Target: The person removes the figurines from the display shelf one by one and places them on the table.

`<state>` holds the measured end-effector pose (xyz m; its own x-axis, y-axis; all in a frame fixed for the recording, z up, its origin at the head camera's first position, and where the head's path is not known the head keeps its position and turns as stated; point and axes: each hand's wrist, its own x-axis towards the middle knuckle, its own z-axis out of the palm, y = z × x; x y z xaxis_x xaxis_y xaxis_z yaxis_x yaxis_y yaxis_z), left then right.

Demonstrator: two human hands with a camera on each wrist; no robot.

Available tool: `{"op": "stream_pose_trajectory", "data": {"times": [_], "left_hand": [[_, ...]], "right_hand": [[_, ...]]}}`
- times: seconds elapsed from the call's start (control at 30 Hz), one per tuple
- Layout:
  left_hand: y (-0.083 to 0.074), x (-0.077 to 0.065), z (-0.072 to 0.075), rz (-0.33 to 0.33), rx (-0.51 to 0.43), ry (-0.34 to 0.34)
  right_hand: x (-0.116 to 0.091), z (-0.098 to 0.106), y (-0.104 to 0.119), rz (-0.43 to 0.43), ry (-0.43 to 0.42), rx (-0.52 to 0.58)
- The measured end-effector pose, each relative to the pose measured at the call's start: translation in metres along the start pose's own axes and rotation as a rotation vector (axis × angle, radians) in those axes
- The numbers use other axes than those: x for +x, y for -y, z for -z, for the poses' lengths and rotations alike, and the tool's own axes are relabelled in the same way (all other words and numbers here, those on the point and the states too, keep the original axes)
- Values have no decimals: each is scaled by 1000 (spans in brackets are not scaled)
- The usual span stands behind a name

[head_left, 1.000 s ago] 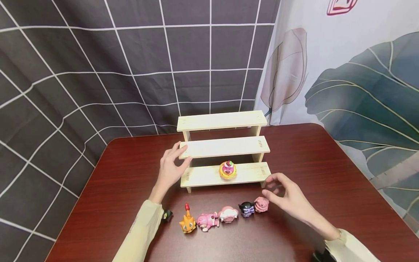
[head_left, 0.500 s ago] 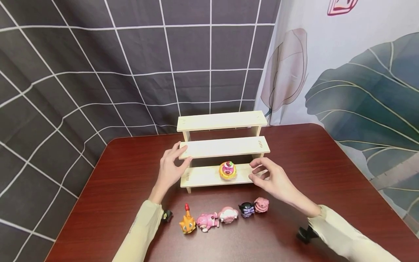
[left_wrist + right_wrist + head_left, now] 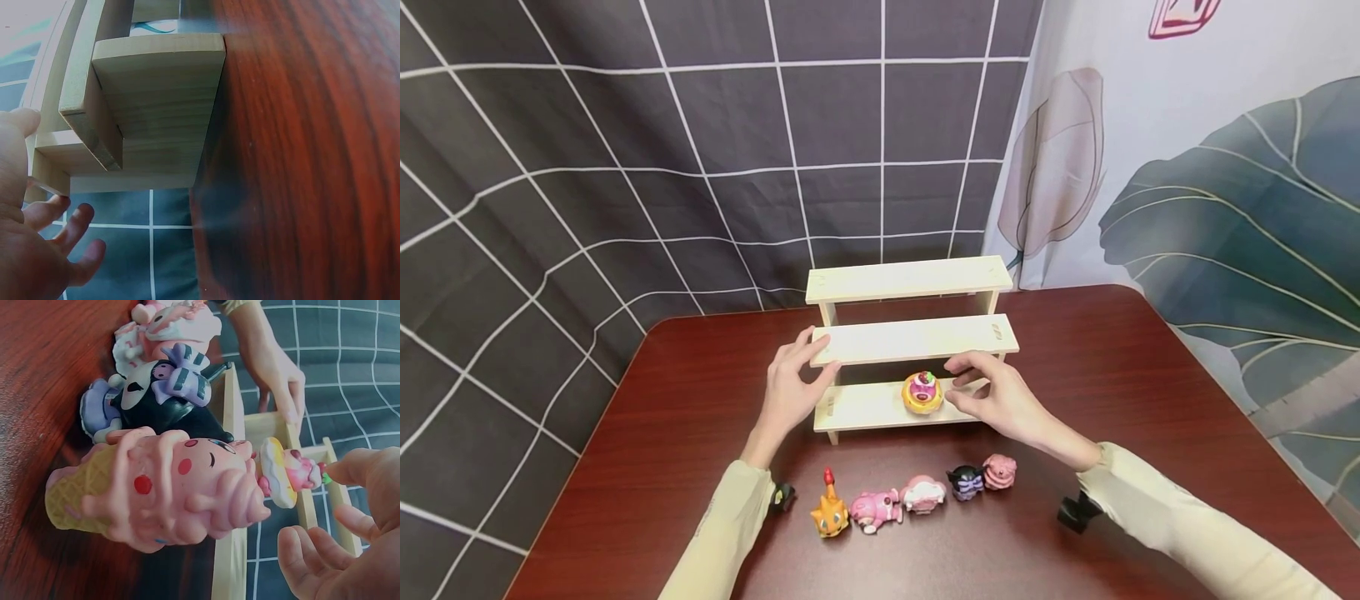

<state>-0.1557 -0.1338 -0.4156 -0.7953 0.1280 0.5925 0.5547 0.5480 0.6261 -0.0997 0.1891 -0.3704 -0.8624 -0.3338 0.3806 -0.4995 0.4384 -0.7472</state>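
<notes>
A pale wooden three-tier display shelf (image 3: 917, 340) stands on the table. My left hand (image 3: 786, 379) holds the left end of its middle board, thumb at the front edge and a fingertip over the top. On the lowest board sits a small figurine (image 3: 922, 393) with a yellow-orange ring base, a pink body and a red-and-green top. Just right of it is my right hand (image 3: 1006, 398), fingers loosely bent and spread, holding nothing. In the right wrist view the thumb overlaps the figurine's top.
In front of the shelf lies a row of figurines: an orange one (image 3: 831, 512) with a red-tipped tail, a pink one (image 3: 876, 508), a pink-and-white one (image 3: 923, 493), a black one with a purple bow (image 3: 966, 481) and a pink ice-cream cone (image 3: 181, 494). A dark grid-patterned cloth (image 3: 700, 167) hangs behind.
My right hand has moved left and slightly up, from the shelf's right end to beside the figurine on the lowest board. The left hand has stayed at the middle board.
</notes>
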Motion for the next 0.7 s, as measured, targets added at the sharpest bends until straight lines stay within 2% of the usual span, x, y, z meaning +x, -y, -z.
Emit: {"op": "stream_pose_trajectory", "data": {"times": [0.7], "left_hand": [[3, 0, 0, 5, -4, 10]], "right_hand": [[16, -17, -3, 24, 45, 25]]}}
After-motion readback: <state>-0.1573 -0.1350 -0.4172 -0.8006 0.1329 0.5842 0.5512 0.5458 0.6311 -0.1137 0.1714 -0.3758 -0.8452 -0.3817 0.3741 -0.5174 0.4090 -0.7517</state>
